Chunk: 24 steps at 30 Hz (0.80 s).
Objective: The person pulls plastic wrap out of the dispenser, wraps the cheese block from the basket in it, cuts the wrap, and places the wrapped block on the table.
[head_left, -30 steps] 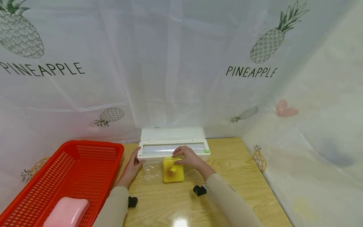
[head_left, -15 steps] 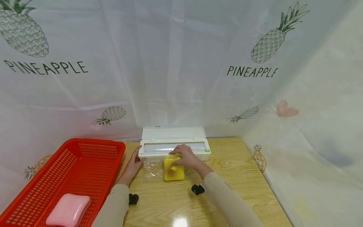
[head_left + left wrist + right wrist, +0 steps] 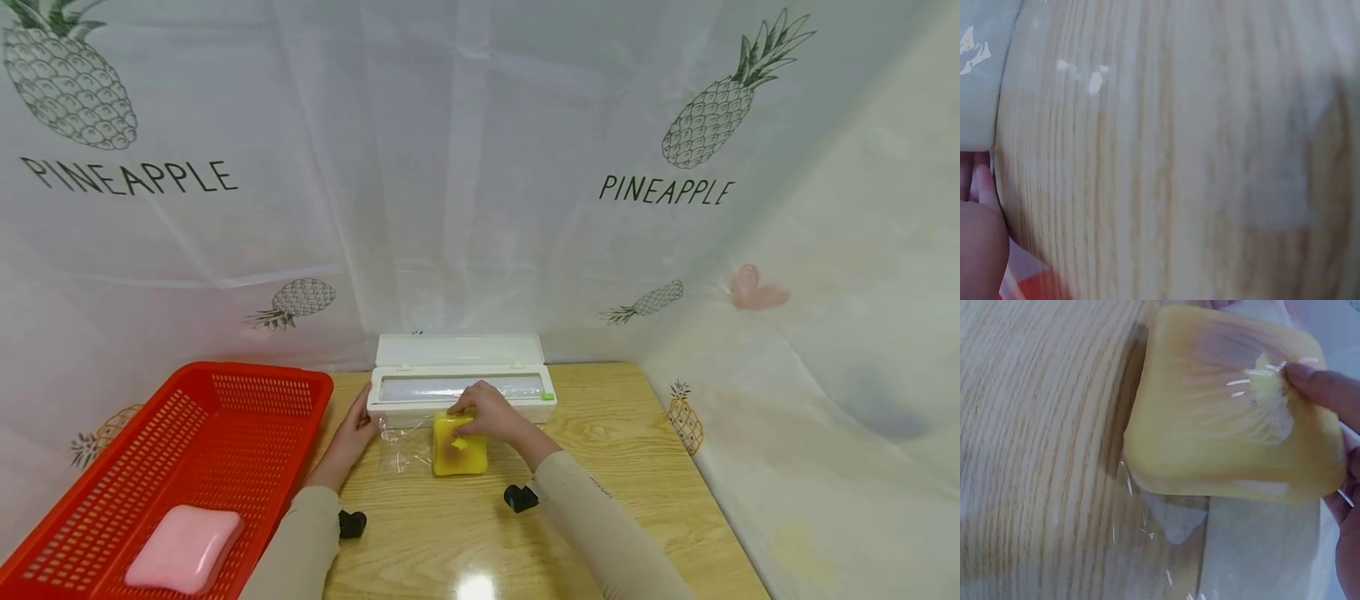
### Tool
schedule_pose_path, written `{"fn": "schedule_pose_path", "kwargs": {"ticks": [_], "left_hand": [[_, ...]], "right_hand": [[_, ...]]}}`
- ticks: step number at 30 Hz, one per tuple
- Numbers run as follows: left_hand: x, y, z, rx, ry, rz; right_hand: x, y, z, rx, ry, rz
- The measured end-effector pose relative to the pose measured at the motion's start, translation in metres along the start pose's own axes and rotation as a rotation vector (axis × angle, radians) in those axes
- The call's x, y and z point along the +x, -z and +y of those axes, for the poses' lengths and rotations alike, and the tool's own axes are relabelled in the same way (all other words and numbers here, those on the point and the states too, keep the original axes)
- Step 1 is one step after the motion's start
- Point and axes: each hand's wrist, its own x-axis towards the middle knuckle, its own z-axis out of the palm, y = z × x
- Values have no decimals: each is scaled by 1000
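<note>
A white cling film dispenser [image 3: 390, 410] stands at the back of the table with its lid up and a film roll inside. My left hand [image 3: 351, 440] grips its left end. In front of it, a yellow rounded-square block [image 3: 459, 460] with a brownish patch has clear film drawn tight and bunched over its face. My right hand [image 3: 491, 415] holds this block at its upper edge, the thumb [image 3: 1310, 378] pressing near the bunched film. Loose clear film [image 3: 405, 450] spreads left of the block. Only part of the left hand [image 3: 984, 240] shows in the left wrist view.
A red plastic basket [image 3: 300, 450] stands on the left, with a pink rounded block [image 3: 183, 546] inside. A green piece [image 3: 548, 397] sits at the dispenser's right end. Behind the wooden table [image 3: 600, 450] hangs a pineapple-print curtain [image 3: 480, 208].
My right hand stays at the block, its fingers shifted slightly left along the upper edge. My left hand keeps its grip on the dispenser. The head view has shifted slightly.
</note>
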Motion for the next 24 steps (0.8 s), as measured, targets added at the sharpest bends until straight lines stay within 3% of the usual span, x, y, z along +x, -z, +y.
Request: {"fn": "schedule_pose_path", "kwargs": {"ticks": [5, 12, 17, 21, 24], "left_hand": [[-9, 1, 1, -27, 52, 59], [-34, -7, 17, -54, 189, 247], [-55, -14, 27, -78, 187, 341], [-73, -22, 40, -70, 151, 422], [-85, -31, 53, -65, 96, 444]], "right_hand": [[0, 2, -6, -59, 33, -21], [-4, 4, -16, -75, 27, -22], [-9, 4, -18, -46, 1, -3], [-13, 7, -22, 58, -69, -24], [-19, 12, -27, 149, -142, 11]]}}
